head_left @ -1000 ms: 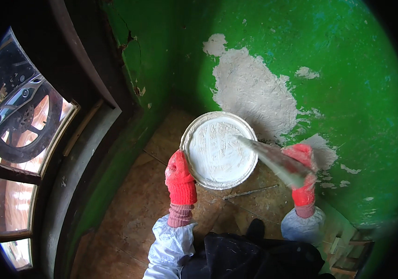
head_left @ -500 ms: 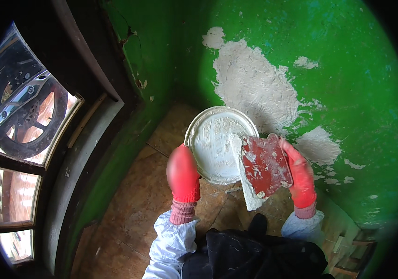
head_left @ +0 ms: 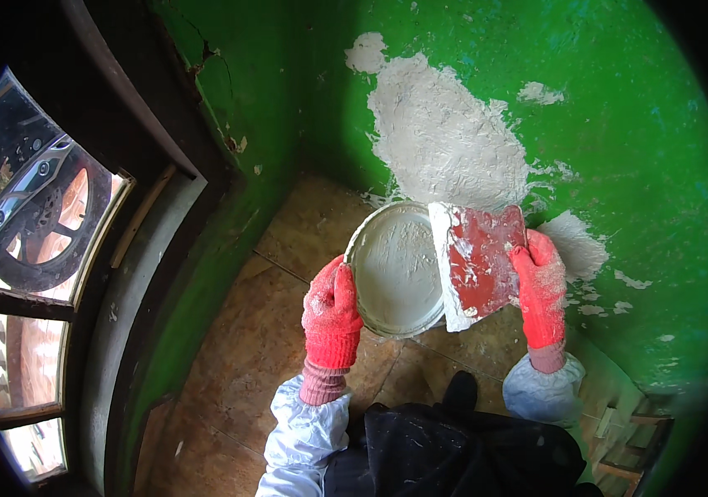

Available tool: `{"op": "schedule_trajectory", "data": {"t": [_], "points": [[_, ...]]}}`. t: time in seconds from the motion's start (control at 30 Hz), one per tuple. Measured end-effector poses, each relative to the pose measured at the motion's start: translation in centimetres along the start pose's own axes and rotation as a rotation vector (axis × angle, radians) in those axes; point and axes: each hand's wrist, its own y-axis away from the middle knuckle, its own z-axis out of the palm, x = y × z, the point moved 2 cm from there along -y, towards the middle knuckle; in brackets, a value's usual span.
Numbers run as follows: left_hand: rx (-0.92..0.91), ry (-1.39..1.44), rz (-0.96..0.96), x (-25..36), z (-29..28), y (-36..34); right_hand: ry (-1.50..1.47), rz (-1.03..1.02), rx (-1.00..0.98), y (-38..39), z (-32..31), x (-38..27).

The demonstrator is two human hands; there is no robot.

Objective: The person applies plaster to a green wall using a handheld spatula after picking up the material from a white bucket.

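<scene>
My left hand (head_left: 333, 313), in a red knit glove, is closed on the left rim of a round white tub (head_left: 366, 222). Pale putty (head_left: 395, 273) coats the tub's inside, and the tub tilts toward me. In my right hand (head_left: 543, 286), gloved the same way, is a red plastic putty spreader (head_left: 488, 258) smeared with white. The spreader's left edge carries a thick strip of putty and overlaps the tub's right side, hiding part of its rim; touching or apart, I cannot tell. Beyond them, a rough putty patch (head_left: 449, 137) covers part of the green wall (head_left: 619, 108).
Smaller putty patches (head_left: 573, 244) dot the wall at right. Brown floor tiles (head_left: 246, 356) lie below. On the left stands a dark frame with glass panes, a motorcycle wheel (head_left: 39, 224) showing through. A wooden slatted thing (head_left: 631, 447) sits at lower right.
The spreader has moved up and turned more upright, with my right hand rising. The tub has shifted slightly right and down and tilted, its inside now in shade. The view has shifted slightly.
</scene>
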Motion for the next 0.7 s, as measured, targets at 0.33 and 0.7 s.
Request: {"op": "schedule_trajectory", "data": {"t": [0.33,0.7], "points": [[-0.123,-0.069,0.078,0.4,0.6,0.1,-0.057,-0.012,-0.087,0.3,1.4,0.7],[-0.257,-0.184,0.17,0.0,0.1,-1.1,-0.045,0.068,-0.228,1.3,2.8,-0.3]]}}
